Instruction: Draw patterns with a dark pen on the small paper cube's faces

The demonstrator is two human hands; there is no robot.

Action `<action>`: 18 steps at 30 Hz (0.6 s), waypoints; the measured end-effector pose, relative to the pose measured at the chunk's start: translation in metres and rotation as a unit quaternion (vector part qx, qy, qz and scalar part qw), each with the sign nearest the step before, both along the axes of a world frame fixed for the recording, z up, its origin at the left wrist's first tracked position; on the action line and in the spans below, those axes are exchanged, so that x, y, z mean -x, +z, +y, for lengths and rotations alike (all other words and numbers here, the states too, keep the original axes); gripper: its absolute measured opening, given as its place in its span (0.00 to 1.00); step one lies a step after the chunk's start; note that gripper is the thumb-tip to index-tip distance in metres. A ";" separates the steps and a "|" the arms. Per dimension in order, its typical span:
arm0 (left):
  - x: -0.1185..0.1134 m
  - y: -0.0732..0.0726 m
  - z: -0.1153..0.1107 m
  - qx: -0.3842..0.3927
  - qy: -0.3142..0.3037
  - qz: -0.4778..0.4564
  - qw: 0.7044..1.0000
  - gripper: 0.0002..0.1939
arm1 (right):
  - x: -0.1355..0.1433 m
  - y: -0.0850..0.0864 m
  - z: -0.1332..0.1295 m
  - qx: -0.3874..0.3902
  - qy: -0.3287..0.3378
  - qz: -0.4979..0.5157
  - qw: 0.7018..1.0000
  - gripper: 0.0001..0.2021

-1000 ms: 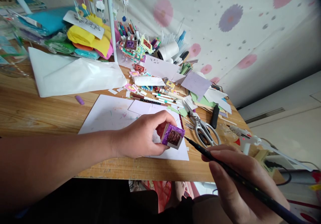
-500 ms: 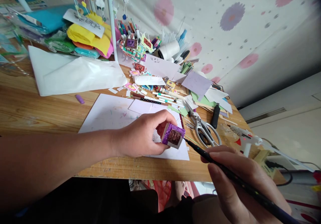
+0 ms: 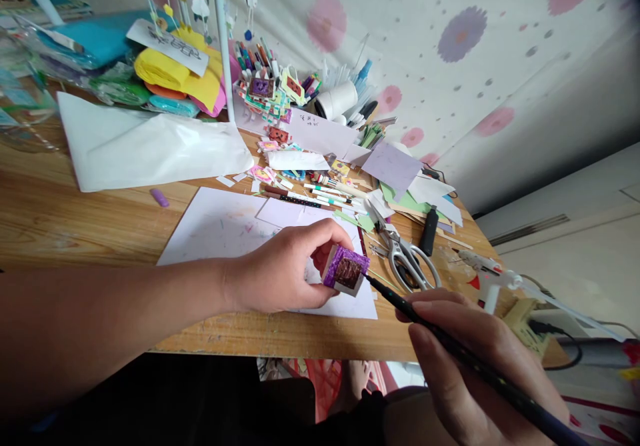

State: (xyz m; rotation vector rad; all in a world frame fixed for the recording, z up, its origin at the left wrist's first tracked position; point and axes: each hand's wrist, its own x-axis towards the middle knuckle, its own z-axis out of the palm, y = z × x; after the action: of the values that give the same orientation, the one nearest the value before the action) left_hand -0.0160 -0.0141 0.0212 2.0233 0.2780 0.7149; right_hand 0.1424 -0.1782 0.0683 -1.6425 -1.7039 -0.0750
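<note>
My left hand (image 3: pixel 287 269) pinches a small paper piece (image 3: pixel 349 270) between thumb and fingers. The piece has a purple border, a dark brown square in the middle and a bare white strip along its lower edge. My right hand (image 3: pixel 475 353) grips a thin black pen (image 3: pixel 430 329) with colored specks. The pen's tip meets the right side of the piece, near where purple and brown join. Below my left hand lies a large white sheet (image 3: pixel 200 229) on the wooden table, with faint color marks on it.
Silver scissors (image 3: pixel 407 259) and a black-handled tool (image 3: pixel 429 231) lie right of the sheet, with a glue gun (image 3: pixel 487 269) beyond. Behind are several markers (image 3: pixel 325 196), paper scraps and a white cup (image 3: pixel 337 99). A white bag (image 3: pixel 160 156) and a purple cap (image 3: pixel 159 197) are at left.
My right hand and the pen have shifted slightly to the left, and the tip has moved a little toward the brown square. My left hand and the paper piece look unchanged.
</note>
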 end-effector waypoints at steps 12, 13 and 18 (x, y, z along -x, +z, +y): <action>0.000 -0.001 0.000 -0.008 0.000 0.001 1.000 0.17 | 0.000 0.001 -0.001 0.007 0.007 0.000 1.000 0.07; 0.000 0.000 0.000 -0.008 -0.001 0.001 1.000 0.17 | 0.000 0.001 -0.001 0.003 0.004 0.002 1.000 0.08; 0.000 0.000 0.000 -0.002 0.002 -0.001 1.000 0.17 | 0.001 0.003 0.001 -0.005 0.006 0.014 1.000 0.07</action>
State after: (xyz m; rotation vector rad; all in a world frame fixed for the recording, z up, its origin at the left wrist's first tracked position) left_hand -0.0158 -0.0142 0.0209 2.0267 0.2783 0.7212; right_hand 0.1409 -0.1771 0.0711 -1.6185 -1.6910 -0.0538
